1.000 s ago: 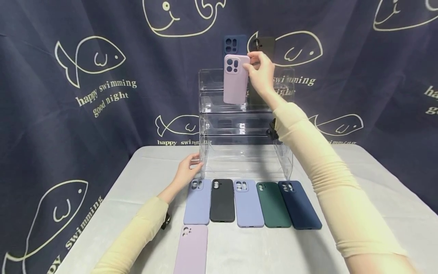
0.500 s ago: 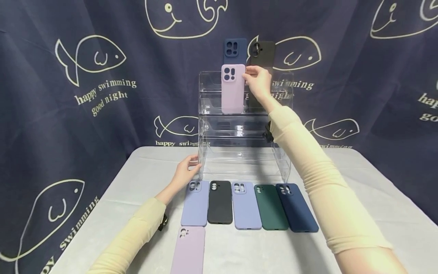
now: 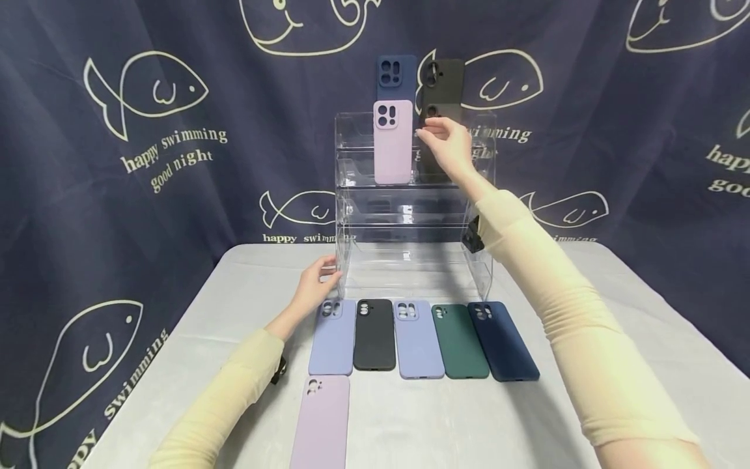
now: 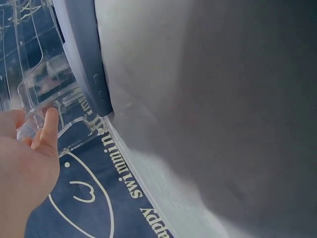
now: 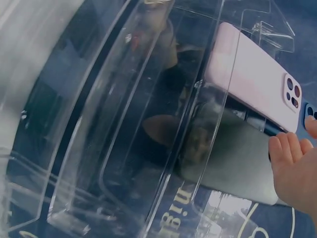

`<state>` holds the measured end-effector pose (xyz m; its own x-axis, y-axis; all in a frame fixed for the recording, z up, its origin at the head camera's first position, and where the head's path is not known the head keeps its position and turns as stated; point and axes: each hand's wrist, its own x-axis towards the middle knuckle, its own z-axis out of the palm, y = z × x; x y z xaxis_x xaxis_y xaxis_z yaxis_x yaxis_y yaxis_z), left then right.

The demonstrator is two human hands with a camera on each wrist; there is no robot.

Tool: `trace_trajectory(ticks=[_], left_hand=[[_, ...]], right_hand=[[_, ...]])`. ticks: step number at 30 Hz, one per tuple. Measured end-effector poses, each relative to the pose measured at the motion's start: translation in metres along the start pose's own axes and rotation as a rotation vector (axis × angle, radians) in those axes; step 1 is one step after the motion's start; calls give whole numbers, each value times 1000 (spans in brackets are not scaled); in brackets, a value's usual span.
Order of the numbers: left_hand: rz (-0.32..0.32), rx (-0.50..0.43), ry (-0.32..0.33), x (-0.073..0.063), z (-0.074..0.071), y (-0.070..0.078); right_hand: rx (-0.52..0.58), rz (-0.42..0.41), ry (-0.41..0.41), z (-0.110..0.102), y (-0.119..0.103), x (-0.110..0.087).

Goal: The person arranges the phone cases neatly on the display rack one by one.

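Drawn off the lilac case (image 3: 392, 153), right hand (image 3: 452, 148) hangs loosely relaxed, since the clear rack (image 3: 366, 224) seemingly props it, left hand (image 3: 310, 288) gripping that rack, likely for steadiness.

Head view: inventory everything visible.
rack: 1, clear, table
pink case: 1, pink, rack
blue case: 1, blue, rack
dark cases: 2, charcoal, rack
periwinkle cases: 2, periwinkle, table
black case: 1, black, table
green case: 1, green, table
navy case: 1, navy, table
lilac case: 1, lilac, table
table: 1, white, foreground
backdrop: 1, navy, behind
wrist cameras: 2, black, wrists
sleeves: 2, cream, arms
left hand: 1, rack side
right hand: 1, beside pink case
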<state>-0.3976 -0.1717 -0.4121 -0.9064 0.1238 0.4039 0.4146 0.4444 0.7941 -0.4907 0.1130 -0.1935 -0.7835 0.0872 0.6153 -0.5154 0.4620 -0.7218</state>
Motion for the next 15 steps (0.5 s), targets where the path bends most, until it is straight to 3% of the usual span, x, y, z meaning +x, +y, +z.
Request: trace_trajectory(ticks=[15], left_hand=[[35, 1, 0, -1, 0, 2]], right_hand=[[-43, -56, -76, -38, 13, -39]])
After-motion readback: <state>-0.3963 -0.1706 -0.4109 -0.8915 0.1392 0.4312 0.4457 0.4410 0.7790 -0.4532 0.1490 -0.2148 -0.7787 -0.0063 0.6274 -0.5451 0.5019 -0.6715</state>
